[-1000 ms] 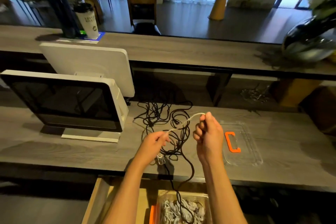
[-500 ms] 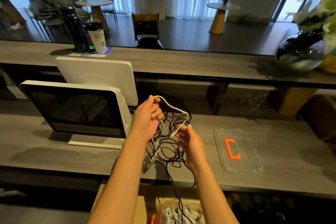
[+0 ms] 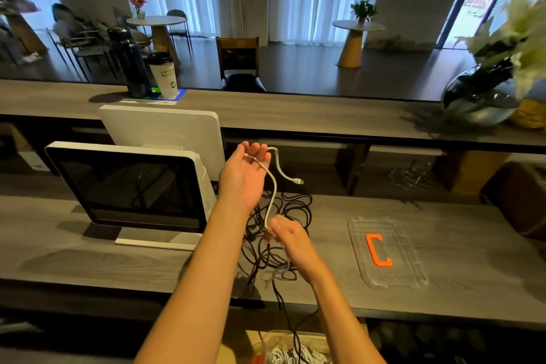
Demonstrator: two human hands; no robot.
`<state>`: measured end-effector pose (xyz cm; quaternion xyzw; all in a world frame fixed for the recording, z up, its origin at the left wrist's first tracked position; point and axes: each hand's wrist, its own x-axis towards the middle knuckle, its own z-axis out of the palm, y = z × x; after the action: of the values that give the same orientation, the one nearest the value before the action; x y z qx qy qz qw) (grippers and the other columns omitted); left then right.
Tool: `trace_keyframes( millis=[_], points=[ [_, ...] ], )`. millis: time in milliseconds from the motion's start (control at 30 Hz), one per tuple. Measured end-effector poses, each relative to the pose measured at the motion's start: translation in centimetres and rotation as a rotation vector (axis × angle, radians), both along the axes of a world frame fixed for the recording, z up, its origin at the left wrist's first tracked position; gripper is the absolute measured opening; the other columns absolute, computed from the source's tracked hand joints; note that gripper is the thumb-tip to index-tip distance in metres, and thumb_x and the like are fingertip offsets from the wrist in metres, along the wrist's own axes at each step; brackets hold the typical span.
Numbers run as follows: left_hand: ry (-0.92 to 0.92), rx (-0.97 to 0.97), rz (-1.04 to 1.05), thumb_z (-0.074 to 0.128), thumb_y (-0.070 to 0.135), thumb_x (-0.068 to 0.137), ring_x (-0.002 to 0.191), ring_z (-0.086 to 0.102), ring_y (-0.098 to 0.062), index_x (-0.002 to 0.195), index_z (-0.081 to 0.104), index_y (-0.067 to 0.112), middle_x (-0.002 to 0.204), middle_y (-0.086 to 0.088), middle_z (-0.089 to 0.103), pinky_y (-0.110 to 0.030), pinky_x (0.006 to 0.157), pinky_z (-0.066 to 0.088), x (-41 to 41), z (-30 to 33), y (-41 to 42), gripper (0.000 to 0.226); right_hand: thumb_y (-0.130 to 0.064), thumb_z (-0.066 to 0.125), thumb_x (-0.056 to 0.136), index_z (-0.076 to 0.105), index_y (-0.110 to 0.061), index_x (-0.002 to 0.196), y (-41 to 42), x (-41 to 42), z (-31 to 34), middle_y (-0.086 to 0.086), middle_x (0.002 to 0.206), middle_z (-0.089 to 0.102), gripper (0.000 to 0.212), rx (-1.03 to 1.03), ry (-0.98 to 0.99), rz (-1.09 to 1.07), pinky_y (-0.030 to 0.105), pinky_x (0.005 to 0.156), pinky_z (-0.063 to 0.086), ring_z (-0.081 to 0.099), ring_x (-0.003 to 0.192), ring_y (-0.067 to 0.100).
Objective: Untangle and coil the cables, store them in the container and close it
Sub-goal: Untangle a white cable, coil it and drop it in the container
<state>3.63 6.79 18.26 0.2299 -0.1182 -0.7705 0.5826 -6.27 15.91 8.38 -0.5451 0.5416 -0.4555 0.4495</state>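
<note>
1. A white cable runs between the two hands above the near desk. It loops over the raised left hand and drops to the right hand, and its free plug end hangs to the right of the left hand.
2. The left hand is held up, palm toward the camera. Its fingers curl loosely round the cable where it crosses them.
3. The right hand sits lower and nearer, pinching the cable's lower end between fingertips and thumb.
4. Under both hands a tangle of black cables lies on the desk. One strand trails over the near edge down into the container.
5. The clear container sits below the near desk edge, partly cut off by the frame. White coiled cables lie inside it, and an orange part shows at its left side.
6. Its clear lid with an orange handle lies flat on the desk, right of the tangle and apart from it.
7. Left of the hands stand two white monitors. On the far counter are a dark bottle and a paper cup at the left, and a round vase at the right.
</note>
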Motion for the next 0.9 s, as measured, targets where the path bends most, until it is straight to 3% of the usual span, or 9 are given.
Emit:
trace_keyframes(
  millis=[133, 267, 367, 433, 567, 633, 733, 800, 900],
  points=[
    [-0.296, -0.039, 0.05, 0.045, 0.015, 0.105, 0.103, 0.067, -0.024, 0.109, 0.057, 0.009, 0.1, -0.01, 0.066, -0.041, 0.109, 0.043, 0.9, -2.7, 0.2, 0.015, -0.051, 0.056, 0.089, 0.054, -0.024, 0.062, 0.6, -0.4, 0.6, -0.01, 0.058, 0.046, 0.038, -0.066, -0.105, -0.046, 0.019, 0.057, 0.034, 0.04, 0.056, 0.005],
    [-0.66, -0.111, -0.055, 0.044, 0.02, 0.106, 0.115, 0.065, -0.025, 0.118, 0.058, 0.01, 0.118, -0.011, 0.068, -0.039, 0.105, 0.047, 1.1, -6.2, 1.8, 0.022, -0.038, 0.041, 0.103, 0.046, -0.018, 0.061, 0.7, -0.2, 2.3, -0.005, 0.051, 0.039, 0.046, -0.006, -0.415, -0.269, 0.025, 0.048, 0.027, 0.032, 0.046, 0.01],
    [-0.792, -0.113, -0.253, 0.039, 0.034, 0.106, 0.107, 0.068, -0.023, 0.127, 0.058, 0.008, 0.122, -0.011, 0.069, -0.033, 0.089, 0.054, 0.7, -8.3, 3.4, 0.038, -0.039, 0.036, 0.105, 0.045, -0.019, 0.062, 0.6, -0.4, 3.5, -0.002, 0.049, 0.033, 0.048, -0.012, -0.676, -0.343, 0.024, 0.043, 0.023, 0.027, 0.044, 0.011],
    [-0.832, -0.126, -0.397, 0.033, 0.047, 0.105, 0.101, 0.07, -0.021, 0.129, 0.06, 0.009, 0.119, -0.012, 0.07, -0.032, 0.084, 0.053, 0.6, -9.4, 4.6, 0.052, -0.04, 0.036, 0.105, 0.046, -0.018, 0.067, 0.5, -0.6, 4.3, -0.001, 0.05, 0.033, 0.045, 0.016, -0.832, -0.352, 0.023, 0.041, 0.023, 0.027, 0.044, 0.012],
    [-0.637, -0.22, -0.693, 0.013, 0.067, 0.098, 0.116, 0.064, -0.03, 0.135, 0.057, 0.008, 0.122, -0.021, 0.068, -0.045, 0.105, 0.043, 0.6, -10.9, 6.7, 0.082, -0.04, 0.036, 0.106, 0.046, -0.017, 0.071, 0.3, -1.1, 5.1, -0.002, 0.054, 0.036, 0.042, 0.042, -1.05, -0.401, 0.023, 0.046, 0.027, 0.031, 0.048, 0.011],
    [-0.632, -0.286, -0.781, 0.01, 0.07, 0.096, 0.098, 0.067, -0.036, 0.134, 0.054, 0.001, 0.101, -0.021, 0.07, -0.047, 0.099, 0.048, 0.8, -11.1, 7.4, 0.09, -0.04, 0.036, 0.106, 0.046, -0.017, 0.071, 0.1, -1.6, 4.9, -0.002, 0.057, 0.04, 0.043, 0.034, -1.109, -0.439, 0.024, 0.052, 0.03, 0.034, 0.052, 0.011],
    [-0.761, -0.337, -0.821, 0.027, 0.061, 0.099, 0.057, 0.053, -0.019, 0.116, 0.062, 0.002, 0.062, -0.001, 0.049, -0.034, 0.065, 0.05, 1.8, -11.0, 7.5, 0.071, -0.038, 0.039, 0.105, 0.05, -0.017, 0.076, 0.3, -3.0, 3.9, -0.002, 0.062, 0.046, 0.038, 0.049, -1.117, -0.501, 0.024, 0.055, 0.034, 0.04, 0.054, 0.01],
    [-0.888, -0.401, -0.826, 0.041, 0.049, 0.101, 0.051, 0.047, -0.012, 0.102, 0.068, 0.009, 0.06, 0.003, 0.048, -0.025, 0.054, 0.043, 2.8, -10.7, 7.3, 0.049, -0.034, 0.041, 0.106, 0.053, -0.017, 0.082, 0.7, -4.2, 3.1, -0.002, 0.064, 0.051, 0.032, 0.077, -0.963, -0.588, 0.02, 0.047, 0.033, 0.041, 0.052, 0.009],
    [-1.17, -0.537, -0.865, 0.052, 0.033, 0.102, 0.051, 0.047, -0.008, 0.091, 0.069, 0.014, 0.062, 0.004, 0.053, -0.022, 0.052, 0.042, 4.5, -10.0, 6.7, 0.028, -0.032, 0.042, 0.106, 0.06, -0.015, 0.092, 1.3, -5.8, 2.3, 0.0, 0.072, 0.058, 0.029, 0.101, -0.756, -0.729, 0.017, 0.041, 0.03, 0.042, 0.051, 0.006]
  ],
)
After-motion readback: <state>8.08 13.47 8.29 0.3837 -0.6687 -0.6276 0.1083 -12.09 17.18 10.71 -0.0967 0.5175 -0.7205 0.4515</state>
